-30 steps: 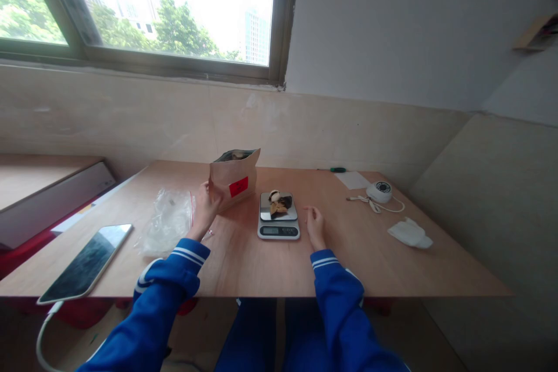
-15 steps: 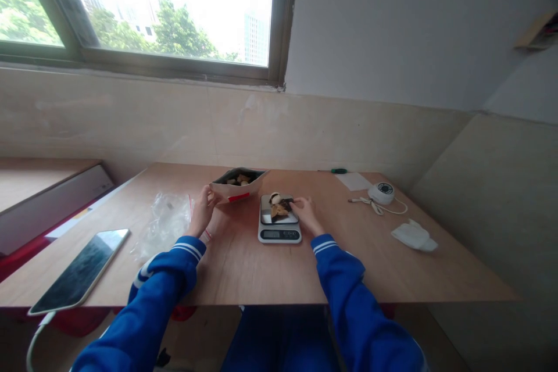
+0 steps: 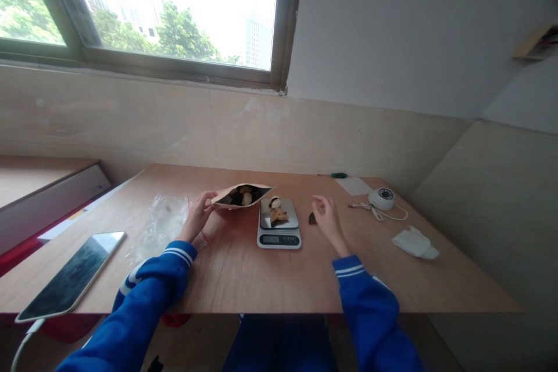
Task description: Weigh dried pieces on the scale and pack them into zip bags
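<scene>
My left hand [image 3: 199, 216] is closed on the left edge of a paper bag [image 3: 238, 206], whose mouth gapes and shows dark and pale dried pieces inside. Just right of the bag is a small white kitchen scale [image 3: 279, 239] with a metal plate. On that plate lie a brown dried piece [image 3: 279, 216] and a pale, rounded piece [image 3: 275, 203]. My right hand [image 3: 326, 216] hovers to the right of the scale, fingers loosely bent and apart. A dark dried piece [image 3: 312, 218] rests on the table beside its fingertips.
A clear plastic bag [image 3: 163, 224] and a phone [image 3: 74, 273] on a cable lie to the left. At the right are a white dome camera [image 3: 381, 198] with its cord, a crumpled white tissue [image 3: 415, 242], a paper sheet [image 3: 354, 186] and a green-handled screwdriver [image 3: 339, 175].
My right hand has moved right from the scale, and the dark piece now lies on the table. The bag has come lower and tilted, showing more of its inside.
</scene>
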`<action>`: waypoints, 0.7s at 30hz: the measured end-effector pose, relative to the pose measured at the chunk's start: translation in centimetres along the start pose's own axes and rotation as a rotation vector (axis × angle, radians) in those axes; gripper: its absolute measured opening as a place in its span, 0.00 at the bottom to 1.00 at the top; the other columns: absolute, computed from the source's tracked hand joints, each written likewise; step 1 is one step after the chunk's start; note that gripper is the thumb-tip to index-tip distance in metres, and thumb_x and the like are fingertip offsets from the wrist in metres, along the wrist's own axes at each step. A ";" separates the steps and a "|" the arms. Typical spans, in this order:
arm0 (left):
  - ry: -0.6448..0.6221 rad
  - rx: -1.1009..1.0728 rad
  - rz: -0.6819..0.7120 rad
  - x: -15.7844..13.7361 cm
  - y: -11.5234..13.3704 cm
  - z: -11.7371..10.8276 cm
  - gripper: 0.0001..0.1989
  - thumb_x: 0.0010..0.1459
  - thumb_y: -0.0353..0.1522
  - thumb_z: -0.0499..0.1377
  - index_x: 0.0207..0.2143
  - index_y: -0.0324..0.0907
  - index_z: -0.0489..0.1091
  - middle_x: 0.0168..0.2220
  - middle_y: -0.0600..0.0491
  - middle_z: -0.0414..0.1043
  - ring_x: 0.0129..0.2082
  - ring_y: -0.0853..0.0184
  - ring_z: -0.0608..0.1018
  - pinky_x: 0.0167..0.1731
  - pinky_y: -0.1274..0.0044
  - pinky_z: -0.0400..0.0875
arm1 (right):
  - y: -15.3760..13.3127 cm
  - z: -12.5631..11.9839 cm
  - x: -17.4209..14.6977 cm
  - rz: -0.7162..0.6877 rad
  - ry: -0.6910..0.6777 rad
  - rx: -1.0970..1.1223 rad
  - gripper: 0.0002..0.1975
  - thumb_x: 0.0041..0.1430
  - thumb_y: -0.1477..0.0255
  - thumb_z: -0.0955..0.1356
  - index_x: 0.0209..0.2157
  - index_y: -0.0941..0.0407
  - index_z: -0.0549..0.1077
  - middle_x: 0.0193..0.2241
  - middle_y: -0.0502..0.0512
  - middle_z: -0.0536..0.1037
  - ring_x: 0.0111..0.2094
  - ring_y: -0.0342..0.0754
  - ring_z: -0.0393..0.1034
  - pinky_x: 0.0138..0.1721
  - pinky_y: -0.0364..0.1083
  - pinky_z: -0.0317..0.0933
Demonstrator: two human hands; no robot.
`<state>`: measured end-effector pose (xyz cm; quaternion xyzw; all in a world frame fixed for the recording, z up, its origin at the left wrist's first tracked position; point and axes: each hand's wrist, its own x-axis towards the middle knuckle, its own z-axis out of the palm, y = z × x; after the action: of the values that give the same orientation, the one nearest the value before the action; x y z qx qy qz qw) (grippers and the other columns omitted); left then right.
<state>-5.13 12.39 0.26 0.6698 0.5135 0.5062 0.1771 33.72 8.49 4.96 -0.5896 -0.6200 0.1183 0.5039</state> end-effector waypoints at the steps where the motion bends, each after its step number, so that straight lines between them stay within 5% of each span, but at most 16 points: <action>1: 0.000 0.027 0.015 -0.2 0.1 -0.1 0.13 0.55 0.38 0.53 0.42 0.44 0.65 0.46 0.48 0.69 0.47 0.61 0.75 0.47 0.66 0.73 | -2.5 0.4 -0.3 -0.123 -0.107 0.088 0.14 0.61 0.66 0.62 0.40 0.57 0.75 0.40 0.61 0.75 0.41 0.51 0.70 0.44 0.49 0.63; 4: -0.023 0.084 0.037 -0.7 0.8 -0.2 0.11 0.57 0.36 0.52 0.42 0.43 0.65 0.46 0.48 0.68 0.47 0.62 0.74 0.46 0.66 0.73 | -9.1 1.8 -1.4 -0.413 -0.537 0.213 0.13 0.65 0.69 0.61 0.42 0.55 0.75 0.37 0.54 0.78 0.39 0.45 0.72 0.40 0.43 0.66; 5: -0.032 0.091 0.039 -0.8 1.0 -0.3 0.11 0.57 0.35 0.51 0.42 0.43 0.65 0.46 0.48 0.68 0.46 0.62 0.75 0.46 0.67 0.73 | -10.7 2.3 -1.8 -0.487 -0.584 0.185 0.13 0.65 0.71 0.60 0.43 0.55 0.75 0.36 0.53 0.78 0.38 0.44 0.73 0.39 0.42 0.66; 12: -0.020 0.154 0.125 -1.4 1.1 0.1 0.15 0.58 0.30 0.47 0.46 0.43 0.66 0.48 0.47 0.68 0.50 0.63 0.73 0.48 0.69 0.71 | -15.2 4.3 -3.0 -0.593 -0.689 -0.687 0.16 0.63 0.81 0.62 0.49 0.56 0.72 0.32 0.60 0.80 0.34 0.49 0.77 0.34 0.43 0.67; 21: -0.043 0.368 0.222 -1.8 1.3 0.6 0.18 0.62 0.30 0.46 0.51 0.43 0.68 0.51 0.48 0.70 0.50 0.60 0.69 0.52 0.67 0.65 | -16.9 6.9 -3.3 -0.618 -0.837 -0.952 0.14 0.58 0.88 0.62 0.39 0.65 0.76 0.37 0.69 0.80 0.37 0.53 0.77 0.33 0.45 0.69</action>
<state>-3.89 10.47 0.14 0.7540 0.5163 0.4061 0.0059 17.42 4.09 12.68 -0.4480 -0.8852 -0.0976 -0.0789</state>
